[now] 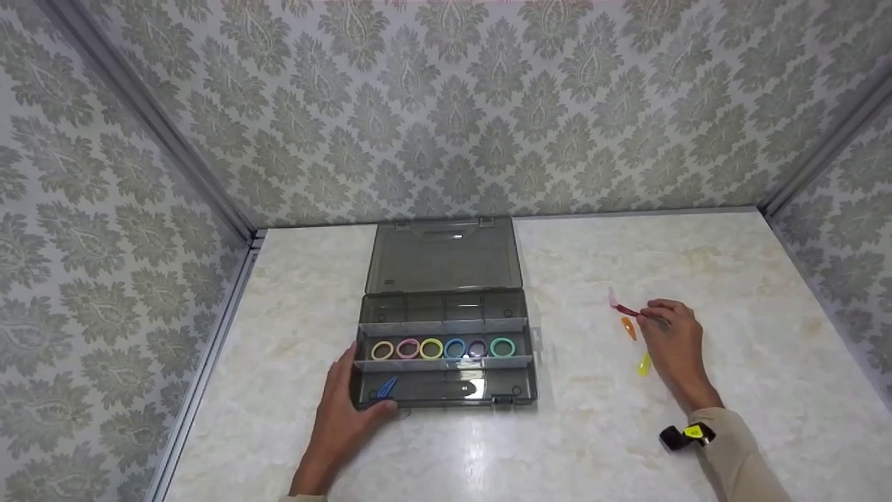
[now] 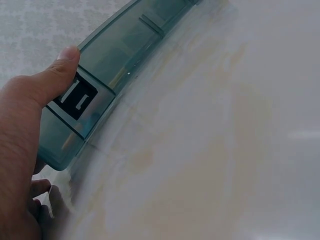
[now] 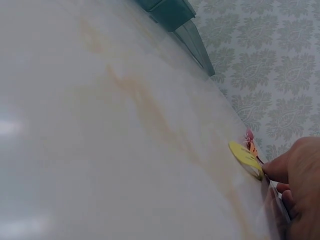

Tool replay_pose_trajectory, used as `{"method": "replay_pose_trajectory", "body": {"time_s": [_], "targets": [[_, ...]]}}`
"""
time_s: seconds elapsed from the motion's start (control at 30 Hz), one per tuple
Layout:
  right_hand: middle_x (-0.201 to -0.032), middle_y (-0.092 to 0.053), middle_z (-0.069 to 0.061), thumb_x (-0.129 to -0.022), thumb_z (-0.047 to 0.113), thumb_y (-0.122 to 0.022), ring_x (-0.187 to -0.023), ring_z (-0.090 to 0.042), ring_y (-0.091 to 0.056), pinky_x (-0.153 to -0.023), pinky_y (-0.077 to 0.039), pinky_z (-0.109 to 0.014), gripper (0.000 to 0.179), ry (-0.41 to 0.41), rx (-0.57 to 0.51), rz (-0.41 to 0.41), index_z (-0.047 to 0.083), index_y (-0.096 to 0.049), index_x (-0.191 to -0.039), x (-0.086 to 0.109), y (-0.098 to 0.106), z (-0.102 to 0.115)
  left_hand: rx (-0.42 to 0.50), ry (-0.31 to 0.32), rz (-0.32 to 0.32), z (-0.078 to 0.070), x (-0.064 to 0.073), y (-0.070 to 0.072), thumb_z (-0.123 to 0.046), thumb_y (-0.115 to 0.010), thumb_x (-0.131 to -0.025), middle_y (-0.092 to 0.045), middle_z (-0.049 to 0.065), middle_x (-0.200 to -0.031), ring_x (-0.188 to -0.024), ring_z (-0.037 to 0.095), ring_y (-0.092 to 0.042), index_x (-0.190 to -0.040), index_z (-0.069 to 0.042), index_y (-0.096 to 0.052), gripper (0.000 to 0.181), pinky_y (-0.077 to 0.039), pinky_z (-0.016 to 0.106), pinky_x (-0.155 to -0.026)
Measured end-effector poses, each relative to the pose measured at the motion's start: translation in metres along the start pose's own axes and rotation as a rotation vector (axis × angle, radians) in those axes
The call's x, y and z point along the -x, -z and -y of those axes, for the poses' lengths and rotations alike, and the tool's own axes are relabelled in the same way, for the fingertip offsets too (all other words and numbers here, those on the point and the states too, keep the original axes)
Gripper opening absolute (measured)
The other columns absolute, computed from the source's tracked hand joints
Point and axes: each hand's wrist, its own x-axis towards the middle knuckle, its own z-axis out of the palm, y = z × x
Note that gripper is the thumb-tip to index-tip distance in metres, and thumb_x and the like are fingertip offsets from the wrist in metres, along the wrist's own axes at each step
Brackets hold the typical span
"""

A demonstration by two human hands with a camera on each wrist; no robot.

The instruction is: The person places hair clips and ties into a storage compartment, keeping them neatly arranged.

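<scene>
The right hand (image 1: 672, 338) pinches the red clip (image 1: 626, 310) at the box's (image 1: 432, 389) 3 o'clock. The pink clip (image 1: 612, 297) lies at its 10 o'clock, seemingly touching, so a careless lift could drag both. A low wrist might knock the orange clip (image 1: 629, 328) or yellow clip (image 1: 644, 364), toward 6. The left hand (image 1: 341, 415) grips the box's 8 o'clock corner; uneven pressure could skid it, jolting the rings (image 1: 441, 350) and blue clip (image 1: 387, 387).

The right hand (image 1: 674, 341) hid part of the slim red clip (image 1: 626, 310); the left wrist view's top edge cut off the dark translucent plastic compartment box (image 2: 114, 47).
</scene>
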Motion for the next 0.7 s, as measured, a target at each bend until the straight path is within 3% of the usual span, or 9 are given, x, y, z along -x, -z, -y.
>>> {"method": "replay_pose_trajectory", "body": {"time_s": [0.27,0.47,0.7], "targets": [[-0.132,-0.067,-0.012,-0.104,0.006,-0.077,-0.128,-0.028,-0.061,-0.095,-0.046,-0.003,0.015,0.024,-0.039,-0.016,-0.003,-0.081,-0.115,0.0008,-0.0015,-0.0017,-0.011,-0.038,-0.011,0.0007,-0.0024,0.0031,-0.069,-0.093,-0.078,-0.030,0.013,-0.176,-0.162,0.036,-0.033,-0.177,-0.024,-0.020,0.130,-0.029,0.064,-0.132],[-0.132,-0.067,-0.010,-0.105,0.010,-0.077,-0.128,-0.026,-0.062,-0.095,-0.047,-0.005,0.014,-0.001,-0.029,-0.012,-0.001,-0.081,-0.114,0.0002,-0.0011,-0.0024,-0.009,-0.022,-0.003,0.0024,-0.0006,0.0017,-0.069,-0.092,-0.079,-0.028,0.013,-0.177,-0.163,0.038,-0.031,-0.177,-0.025,-0.019,0.130,-0.029,0.065,-0.131],[-0.130,-0.068,-0.011,-0.104,0.009,-0.078,-0.128,-0.027,-0.059,-0.094,-0.047,-0.005,0.013,0.023,-0.019,-0.008,-0.001,-0.082,-0.110,-0.0022,0.0005,-0.0003,-0.004,0.013,-0.003,-0.0005,0.0030,0.0001,-0.071,-0.090,-0.079,-0.025,0.011,-0.179,-0.166,0.040,-0.025,-0.178,-0.029,-0.018,0.129,-0.025,0.066,-0.132]]}}
